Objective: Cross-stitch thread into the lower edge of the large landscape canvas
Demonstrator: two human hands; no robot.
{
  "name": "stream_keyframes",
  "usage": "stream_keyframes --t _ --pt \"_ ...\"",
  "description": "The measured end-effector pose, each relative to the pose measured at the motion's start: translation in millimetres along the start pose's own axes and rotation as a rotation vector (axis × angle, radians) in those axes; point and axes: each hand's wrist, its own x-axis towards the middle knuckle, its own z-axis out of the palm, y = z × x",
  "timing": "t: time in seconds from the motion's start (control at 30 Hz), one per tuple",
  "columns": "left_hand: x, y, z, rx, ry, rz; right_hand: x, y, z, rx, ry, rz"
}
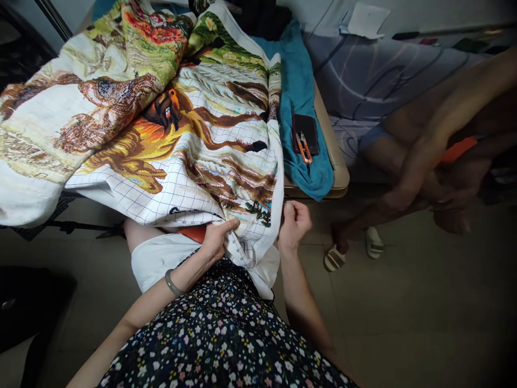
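Observation:
A large cross-stitch cloth (161, 118) with horses and landscape drapes over a stand and down onto my lap. My left hand (216, 240), with a green bangle on the wrist, grips the cloth's lower edge from beneath, thumb on top. My right hand (294, 223) is closed in a pinch beside the cloth's right edge; what it pinches is too small to make out. The lower corner of the cloth hangs between the two hands.
A teal towel (301, 102) covers a small table with orange thread snips (304, 148) and a dark phone (307, 132) on it. Another person sits at right, legs and sandalled feet (351, 250) on the tiled floor. A bed lies behind.

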Motion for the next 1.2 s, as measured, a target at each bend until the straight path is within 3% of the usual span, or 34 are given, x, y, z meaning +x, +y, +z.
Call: stream_keyframes --t 0.07,0.13,0.2,0.23,0.3,0.43,0.5,0.6,0.77,0.87,1.2 --pt "1 -2 0.0 0.004 -0.007 0.004 -5 -18 -6 -0.029 -0.086 -0.209" --pt "2 -3 -0.1 0.003 -0.029 0.003 -11 -33 -4 -0.097 -0.372 -0.443" --pt "2 -4 -0.8 -0.002 -0.051 0.015 -18 -43 4 -0.132 -0.567 -0.532" --pt "2 -3 -1.4 -0.005 -0.052 0.028 -21 -45 9 -0.122 -0.605 -0.521" --pt "1 -2 -2.8 0.0 -0.037 0.048 -25 -47 18 -0.014 -0.587 -0.383" --pt "2 -1 -5.4 0.022 -0.008 0.031 -21 -48 18 0.468 -0.506 0.118" --pt "4 -3 -5.7 0.006 -0.004 0.042 -16 -50 11 0.61 -0.489 0.227" --pt "5 -4 -5.2 -0.019 -0.017 0.058 -12 -49 1 0.548 -0.487 0.208" --pt "3 -3 -4.3 -0.003 -0.037 0.058 -23 -43 -1 0.133 -0.715 0.081" --pt "1 -1 -3.7 -0.002 -0.041 0.052 -26 -45 1 -0.085 -0.776 -0.065" --pt "0 0 -1.9 -0.013 -0.027 0.035 -23 -49 2 -0.21 -0.752 -0.215"
